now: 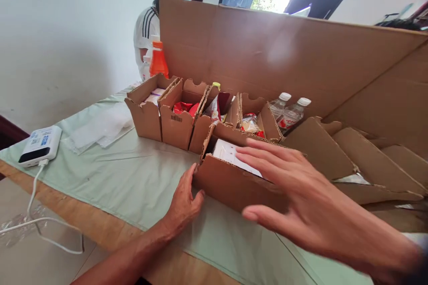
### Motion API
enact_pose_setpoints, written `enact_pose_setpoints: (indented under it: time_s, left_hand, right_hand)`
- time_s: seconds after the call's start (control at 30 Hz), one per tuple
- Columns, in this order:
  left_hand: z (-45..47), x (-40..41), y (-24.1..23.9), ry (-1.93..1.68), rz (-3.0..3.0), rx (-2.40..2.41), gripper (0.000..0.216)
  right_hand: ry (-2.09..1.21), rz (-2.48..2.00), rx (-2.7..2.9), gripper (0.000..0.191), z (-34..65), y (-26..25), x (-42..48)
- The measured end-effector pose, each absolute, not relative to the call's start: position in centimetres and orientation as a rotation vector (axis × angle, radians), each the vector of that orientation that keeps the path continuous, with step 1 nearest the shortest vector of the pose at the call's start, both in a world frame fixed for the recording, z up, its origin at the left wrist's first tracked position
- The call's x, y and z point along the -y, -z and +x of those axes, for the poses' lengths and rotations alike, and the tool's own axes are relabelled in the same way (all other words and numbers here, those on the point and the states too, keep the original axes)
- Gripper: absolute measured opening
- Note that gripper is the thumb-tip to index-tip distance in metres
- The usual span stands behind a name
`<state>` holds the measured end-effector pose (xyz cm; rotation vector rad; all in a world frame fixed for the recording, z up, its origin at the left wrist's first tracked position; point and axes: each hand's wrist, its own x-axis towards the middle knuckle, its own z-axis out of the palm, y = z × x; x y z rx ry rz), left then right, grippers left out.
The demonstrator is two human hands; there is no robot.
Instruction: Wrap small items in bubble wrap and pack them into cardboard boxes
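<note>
A low cardboard box [230, 185] stands on the green cloth in front of me, with a white flat item [230, 153] inside it. My left hand [183, 202] rests on the cloth with its fingers loosely curled against the box's left corner, holding nothing. My right hand [301, 205] hovers flat over the box's right side, fingers stretched out and apart, empty.
Several small cardboard bins [177, 120] hold packets behind the box. Two water bottles [289, 109] and an orange bottle [158, 60] stand by a tall cardboard wall [284, 53]. A white power bank [42, 144] with a cable lies left. Another person [147, 26] bends behind.
</note>
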<state>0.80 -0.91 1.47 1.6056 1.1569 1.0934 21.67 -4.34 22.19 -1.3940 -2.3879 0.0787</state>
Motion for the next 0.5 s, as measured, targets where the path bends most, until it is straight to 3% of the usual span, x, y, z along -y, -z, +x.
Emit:
enact_pose_setpoints:
  time_s: [0.17, 0.4, 0.5]
  left_hand:
    - [0.6, 0.0, -1.2, -1.069, 1.711, -1.190, 0.066]
    - [0.7, -0.9, -1.8, -1.015, 1.748, -1.243, 0.061]
    - [0.8, -0.9, -1.9, -0.996, 1.759, -1.245, 0.061]
  right_hand:
    - [-0.185, -1.341, 2.783, 0.083, 18.6, -21.6, -2.2]
    - [0.023, -1.363, 2.594, 0.041, 20.1, -18.7, -4.6]
    - [0.091, -1.355, 2.519, 0.033, 20.8, -18.2, -5.3]
